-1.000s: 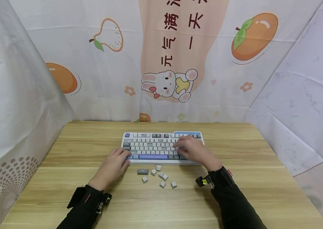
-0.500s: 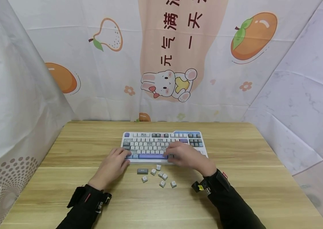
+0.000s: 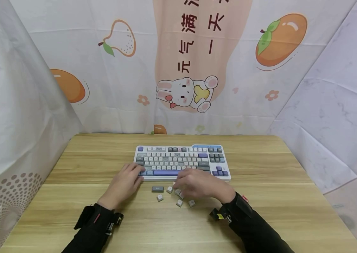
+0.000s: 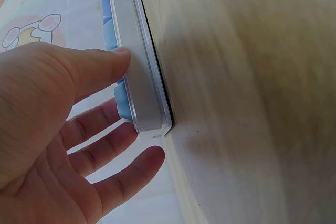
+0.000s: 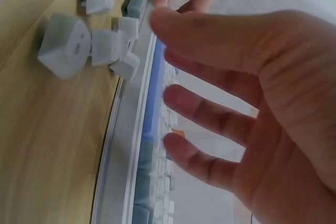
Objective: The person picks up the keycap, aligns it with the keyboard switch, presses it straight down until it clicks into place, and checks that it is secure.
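A white compact keyboard [image 3: 165, 159] with white, grey, blue and purple keys lies on the table. At its front left corner rests my left hand [image 3: 126, 181]; in the left wrist view, the thumb [image 4: 118, 64] touches the front edge and the fingers extend around the left end. My right hand [image 3: 198, 182] hovers over the keyboard's front edge and some loose white keycaps [image 3: 179, 203]. In the right wrist view its fingers [image 5: 191, 108] are apart and only slightly bent, with nothing visible between them. The hand partly covers some keycaps in the head view.
A long grey keycap [image 3: 157, 189] lies left of the small ones, in front of the keyboard. The wooden table [image 3: 254, 158] ends at a printed fabric backdrop [image 3: 118, 88]. A black band with a device [image 3: 224, 213] is on the right wrist.
My right hand has moved left and toward the front, from the keyboard's right-hand keys to over the loose keycaps. The left hand has stayed at the front left corner.
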`<state>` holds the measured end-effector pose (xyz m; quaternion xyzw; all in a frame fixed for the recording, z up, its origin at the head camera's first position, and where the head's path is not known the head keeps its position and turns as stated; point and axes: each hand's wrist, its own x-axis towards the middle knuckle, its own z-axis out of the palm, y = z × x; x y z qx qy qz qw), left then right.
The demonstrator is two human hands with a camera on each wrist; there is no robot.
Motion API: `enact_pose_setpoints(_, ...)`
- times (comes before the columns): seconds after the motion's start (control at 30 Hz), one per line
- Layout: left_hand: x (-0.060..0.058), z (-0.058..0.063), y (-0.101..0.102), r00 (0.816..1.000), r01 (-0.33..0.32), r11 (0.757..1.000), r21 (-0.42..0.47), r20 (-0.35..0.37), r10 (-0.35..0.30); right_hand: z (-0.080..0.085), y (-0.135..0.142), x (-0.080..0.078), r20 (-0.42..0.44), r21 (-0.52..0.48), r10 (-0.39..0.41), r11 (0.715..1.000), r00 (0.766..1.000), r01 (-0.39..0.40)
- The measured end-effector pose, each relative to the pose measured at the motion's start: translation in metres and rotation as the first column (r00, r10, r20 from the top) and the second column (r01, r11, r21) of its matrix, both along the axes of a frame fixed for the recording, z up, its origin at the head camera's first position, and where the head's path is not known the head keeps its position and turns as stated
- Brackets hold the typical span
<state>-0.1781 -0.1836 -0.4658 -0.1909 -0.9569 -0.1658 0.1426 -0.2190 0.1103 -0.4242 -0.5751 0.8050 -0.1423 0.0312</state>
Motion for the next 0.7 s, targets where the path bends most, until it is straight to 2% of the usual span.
enact_pose_setpoints(0.1,-0.0001,-0.0003,-0.0002,1.000,-0.002,1.000,-0.003,0.001,0.002,0.0001,0.0004,0.0020,0.069,0.039,0.016,0.999,0.998,-0.018)
enact_pose_setpoints(0.2,-0.0004,-0.0006,-0.0004,1.000,-0.002,1.000,-0.005,0.000,0.002,-0.0002,-0.0003,0.0037,0.097,0.058,0.025,0.998,0.995,-0.030)
enact_pose_setpoints(0.5,-0.0003,0.0000,0.0000,1.000,0.002,1.000,-0.001,0.003,-0.002,-0.0037,-0.0030,0.0043,0.112,0.043,0.087,0.995,0.990,-0.093)
enact_pose_setpoints(0.7,-0.0001,0.0010,0.0003,1.000,0.005,1.000,-0.005,-0.005,-0.005,-0.0059,-0.0044,0.0044,0.106,0.080,0.071,0.994,0.992,-0.080)
